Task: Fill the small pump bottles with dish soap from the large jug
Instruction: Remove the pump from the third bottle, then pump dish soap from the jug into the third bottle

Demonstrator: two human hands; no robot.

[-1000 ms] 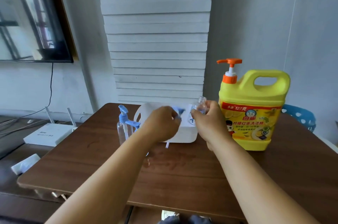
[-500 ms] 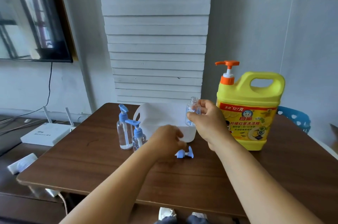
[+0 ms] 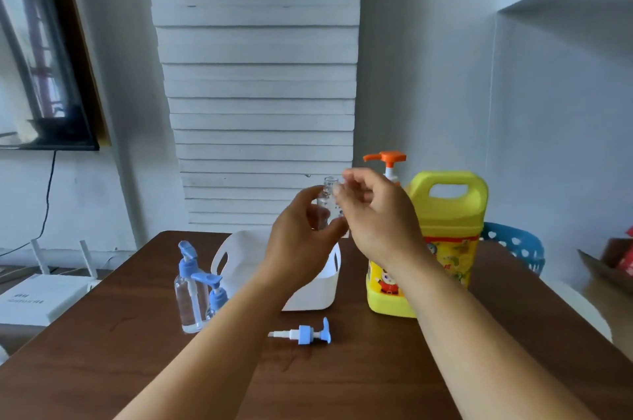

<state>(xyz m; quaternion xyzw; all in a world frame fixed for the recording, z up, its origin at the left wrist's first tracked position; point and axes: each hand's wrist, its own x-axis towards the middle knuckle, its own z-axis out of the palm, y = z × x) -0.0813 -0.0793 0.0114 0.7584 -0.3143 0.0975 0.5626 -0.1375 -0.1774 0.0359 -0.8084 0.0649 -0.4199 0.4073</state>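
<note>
My left hand (image 3: pixel 301 231) grips a small clear bottle (image 3: pixel 326 200) with no cap, held upright in the air above the white basket (image 3: pixel 318 292). The curled fingertips of my right hand (image 3: pixel 373 214) lie against the bottle's neck and side. The bottle's blue pump head (image 3: pixel 305 334) lies on its side on the brown table (image 3: pixel 137 351). Two more small clear bottles, a tall one (image 3: pixel 187 292) and a short one (image 3: pixel 215 296), both with blue pumps, stand at the left. The large yellow soap jug (image 3: pixel 448 234) with an orange pump (image 3: pixel 387 159) stands to the right of the basket.
A blue perforated chair back (image 3: pixel 517 244) shows behind the table at the right. A white router (image 3: pixel 37 296) sits on a lower surface to the left. A cardboard box (image 3: pixel 613 262) is at the far right. The wall is close behind the table.
My left hand left the pump head on the table and rose to grip the bottle. My right hand lifted the bottle higher and shifted it slightly left.
</note>
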